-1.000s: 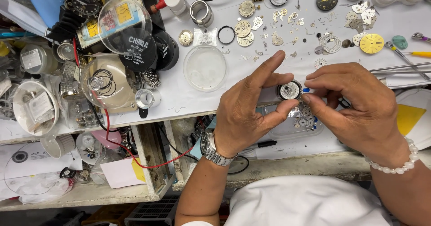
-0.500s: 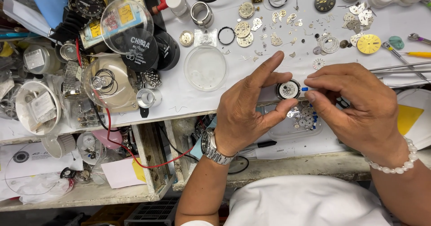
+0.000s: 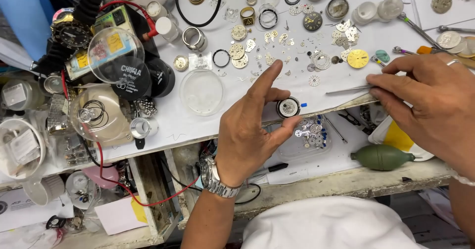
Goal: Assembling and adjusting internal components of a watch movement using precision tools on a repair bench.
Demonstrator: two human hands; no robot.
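My left hand [image 3: 250,130] pinches a small round watch movement [image 3: 288,107] between thumb and middle finger, with the index finger stretched up, at the front edge of the white work mat [image 3: 198,125]. My right hand [image 3: 430,98], with a ring on one finger, grips thin metal tweezers [image 3: 349,89] that point left toward the movement. The tweezer tips stop a little to the right of it, not touching. A silver wristwatch [image 3: 217,179] sits on my left wrist.
Many tiny gears, plates and dials [image 3: 277,46] lie scattered over the mat. A clear round dish [image 3: 201,91], a gold dial [image 3: 357,58], a green rubber blower [image 3: 382,157], a parts tray [image 3: 309,136] and cluttered jars and tools at the left [image 3: 94,81] surround the hands.
My right hand has pulled away to the right from the movement, with the tweezers now showing. The view has shifted and now sits closer over the bench.
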